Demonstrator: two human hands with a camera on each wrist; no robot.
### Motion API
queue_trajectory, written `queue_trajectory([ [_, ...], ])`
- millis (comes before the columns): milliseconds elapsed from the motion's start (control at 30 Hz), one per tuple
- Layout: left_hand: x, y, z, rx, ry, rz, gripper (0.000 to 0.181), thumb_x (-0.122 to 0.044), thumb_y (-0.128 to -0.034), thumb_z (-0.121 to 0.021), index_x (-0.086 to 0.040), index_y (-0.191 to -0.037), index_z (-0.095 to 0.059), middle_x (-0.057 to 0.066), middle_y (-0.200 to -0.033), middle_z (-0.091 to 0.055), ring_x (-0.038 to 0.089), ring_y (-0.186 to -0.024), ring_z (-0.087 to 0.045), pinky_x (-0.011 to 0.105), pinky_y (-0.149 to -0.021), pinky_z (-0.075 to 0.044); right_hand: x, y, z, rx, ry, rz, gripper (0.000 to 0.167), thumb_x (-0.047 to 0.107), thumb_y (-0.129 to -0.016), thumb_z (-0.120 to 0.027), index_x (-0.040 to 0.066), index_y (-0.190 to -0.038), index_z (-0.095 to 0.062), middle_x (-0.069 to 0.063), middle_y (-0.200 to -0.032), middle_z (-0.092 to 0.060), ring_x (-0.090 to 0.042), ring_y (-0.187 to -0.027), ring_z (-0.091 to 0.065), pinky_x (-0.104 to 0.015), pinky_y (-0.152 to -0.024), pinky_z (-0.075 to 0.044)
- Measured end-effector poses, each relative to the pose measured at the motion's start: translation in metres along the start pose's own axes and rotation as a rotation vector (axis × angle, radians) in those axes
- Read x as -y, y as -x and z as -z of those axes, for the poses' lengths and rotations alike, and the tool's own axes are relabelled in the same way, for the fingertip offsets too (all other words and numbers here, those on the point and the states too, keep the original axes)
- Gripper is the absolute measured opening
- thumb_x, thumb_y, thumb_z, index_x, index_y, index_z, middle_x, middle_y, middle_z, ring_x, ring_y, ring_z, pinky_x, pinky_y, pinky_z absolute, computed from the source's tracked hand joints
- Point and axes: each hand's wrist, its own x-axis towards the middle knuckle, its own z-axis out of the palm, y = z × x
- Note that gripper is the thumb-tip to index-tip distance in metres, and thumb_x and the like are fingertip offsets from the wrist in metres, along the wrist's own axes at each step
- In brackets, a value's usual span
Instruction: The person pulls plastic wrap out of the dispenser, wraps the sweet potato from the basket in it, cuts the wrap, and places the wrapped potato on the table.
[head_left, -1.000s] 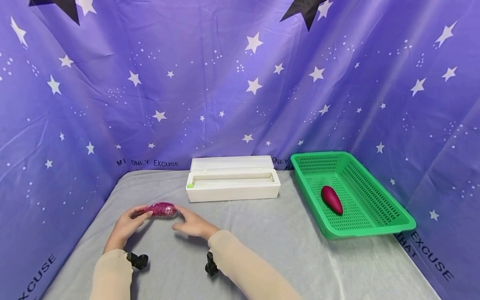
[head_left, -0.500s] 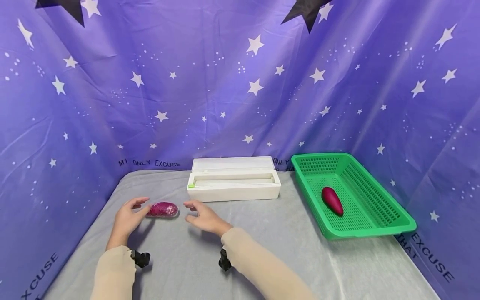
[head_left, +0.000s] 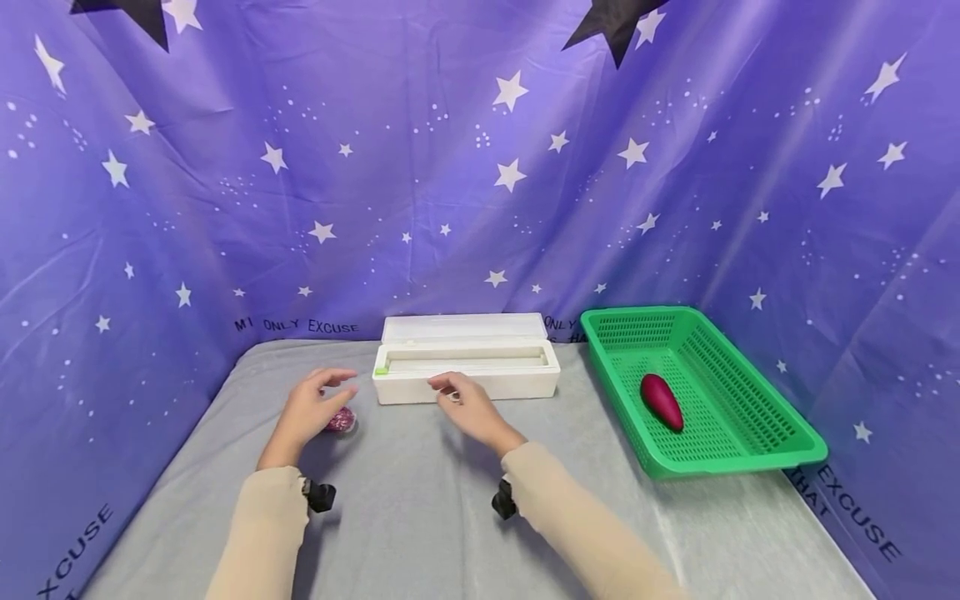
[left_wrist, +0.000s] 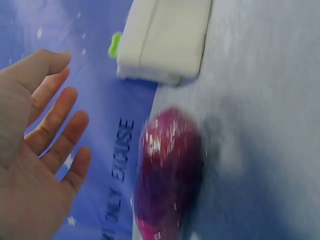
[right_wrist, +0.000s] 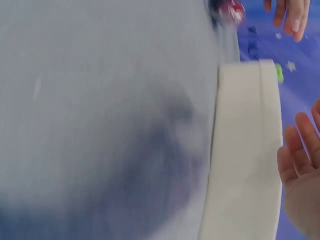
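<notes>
A purple-red sweet potato (head_left: 342,420) wrapped in shiny clear film lies on the grey cloth at the left, partly hidden behind my left hand (head_left: 306,410) in the head view. The left wrist view shows the wrapped sweet potato (left_wrist: 170,175) apart from my fingers, which are loosely bent around nothing. My right hand (head_left: 476,412) hovers in front of the white cling film box (head_left: 521,385), fingers relaxed and holding nothing. The box's lid (head_left: 465,327) is up, and a green slider (head_left: 382,371) sits at its left end.
To the right stands a green perforated basket (head_left: 738,463), with a bare purple-red sweet potato (head_left: 662,402) inside. A purple star-patterned curtain (head_left: 420,167) hangs behind and at both sides of the cloth-covered table (head_left: 420,517).
Both hands have let go of the wrapped sweet potato, which stays on the cloth. The right hand has moved right to the box; the left has risen and shifted right and away.
</notes>
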Motion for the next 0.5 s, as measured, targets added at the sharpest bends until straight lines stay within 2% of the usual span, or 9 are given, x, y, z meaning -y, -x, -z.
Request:
queue_trajectory([
  [200, -0.016, -0.018, -0.017, 0.035, -0.072, -0.059, 0.031, -0.022, -0.0928, -0.074, -0.006, -0.118, -0.072, 0.018, -0.118, -0.064, 0.036, -0.113, -0.056, 0.056, -0.096, -0.042, -0.021, 0.007, 0.035, -0.100, 0.083, -0.013, 0.026, 0.004, -0.092, -0.061, 0.006, -0.117, -0.069, -0.007, -0.113, -0.068, -0.023, -0.102, -0.062, -0.042, -0.087, -0.051],
  [400, -0.027, -0.031, -0.029, 0.052, -0.083, -0.123, 0.029, -0.020, -0.0919, -0.075, -0.005, -0.117, -0.072, 0.018, -0.119, -0.064, 0.039, -0.116, -0.054, 0.058, -0.101, -0.038, -0.037, 0.014, 0.064, -0.185, 0.140, -0.075, 0.028, 0.006, -0.092, -0.061, 0.008, -0.118, -0.069, -0.008, -0.116, -0.067, -0.026, -0.107, -0.060, -0.045, -0.090, -0.049],
  [500, -0.029, -0.035, -0.033, 0.066, -0.095, -0.137, 0.028, -0.019, -0.0922, -0.074, -0.005, -0.116, -0.073, 0.018, -0.118, -0.064, 0.038, -0.116, -0.054, 0.058, -0.102, -0.039, -0.043, 0.016, 0.076, -0.211, 0.167, -0.088, 0.029, 0.006, -0.091, -0.061, 0.006, -0.118, -0.070, -0.010, -0.116, -0.067, -0.028, -0.108, -0.059, -0.045, -0.091, -0.049],
])
